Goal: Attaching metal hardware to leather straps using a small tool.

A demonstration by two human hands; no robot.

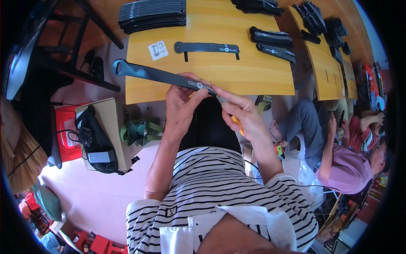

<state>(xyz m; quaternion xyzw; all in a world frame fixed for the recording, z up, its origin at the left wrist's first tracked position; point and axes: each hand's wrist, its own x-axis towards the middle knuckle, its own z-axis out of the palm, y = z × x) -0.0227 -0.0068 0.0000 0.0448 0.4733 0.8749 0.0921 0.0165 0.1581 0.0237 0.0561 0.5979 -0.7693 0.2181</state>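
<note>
Just below the worktop [211,80], the left hand [182,101] pinches a dark strap [156,75]; the right hand [243,116] grips yellow-handled scissors [230,112]. Fingers near the blades could get nicked.

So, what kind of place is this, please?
Probably a small workshop where dark straps are finished by hand. Stacks of straps lie on a wooden table, the left hand holds one strap, and another person sits at the next table.

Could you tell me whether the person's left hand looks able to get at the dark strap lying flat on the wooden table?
Probably not at once: the left hand grips another strap. The flat strap lies uncovered on the table.
</note>
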